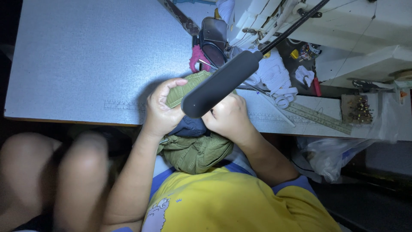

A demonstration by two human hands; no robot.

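My left hand (163,109) grips the stitched edge of an olive green garment (195,152) at the table's near edge, thumb over the top of the fold. My right hand (227,118) clasps the same bundle from the right, fingers curled into it. A dark blue piece of cloth (189,126) shows between the two hands. A black elongated lamp head (221,83) on a thin arm hangs just above the hands and hides part of the garment and my right fingers.
A white sewing machine (343,25) stands at the back right of the grey table (86,60). White elastic tape (274,75), scissors (281,101), a ruler (317,116), pink scrap (196,56) lie near it. A plastic bag (334,152) hangs below the table edge.
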